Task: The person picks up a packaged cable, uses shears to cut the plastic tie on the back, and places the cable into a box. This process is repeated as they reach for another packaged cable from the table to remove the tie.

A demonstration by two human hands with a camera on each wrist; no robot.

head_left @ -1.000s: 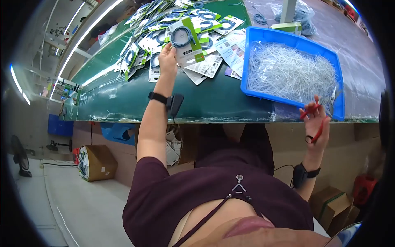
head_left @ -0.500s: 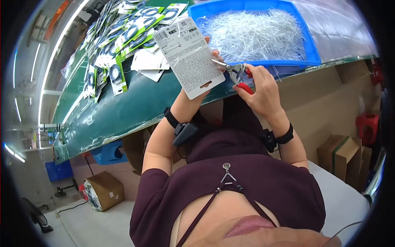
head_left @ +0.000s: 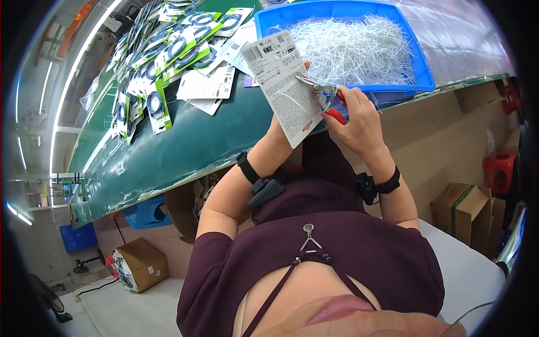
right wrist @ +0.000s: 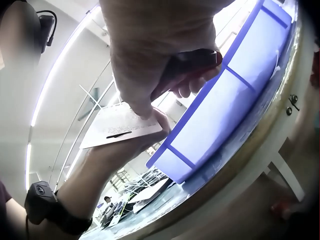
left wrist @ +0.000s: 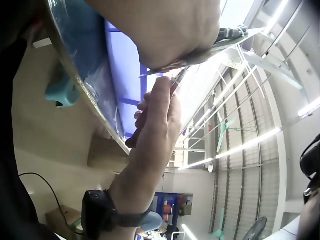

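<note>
My left hand (head_left: 279, 130) holds a white packaging card (head_left: 283, 84) upright, its printed back toward me, in front of the table's near edge. My right hand (head_left: 356, 115) grips red-handled cutters (head_left: 327, 99), and their metal tip touches the card's right edge. In the right wrist view the card (right wrist: 120, 127) shows beneath the right hand (right wrist: 150, 55), which is wrapped round the dark red handles (right wrist: 192, 65). In the left wrist view the right hand (left wrist: 157, 112) reaches up to the card's edge (left wrist: 200, 52).
A blue tray (head_left: 418, 53) full of thin white plastic ties (head_left: 353, 48) sits on the green table (head_left: 168, 151) at the right. Many green-and-white cards with blue rings (head_left: 168, 56) lie spread at the left. Cardboard boxes (head_left: 463, 210) stand on the floor.
The left hand lifted a card off the pile and turned its back toward me. The right hand brought the cutters from the tray's corner to the card's edge; the card has since tilted.
</note>
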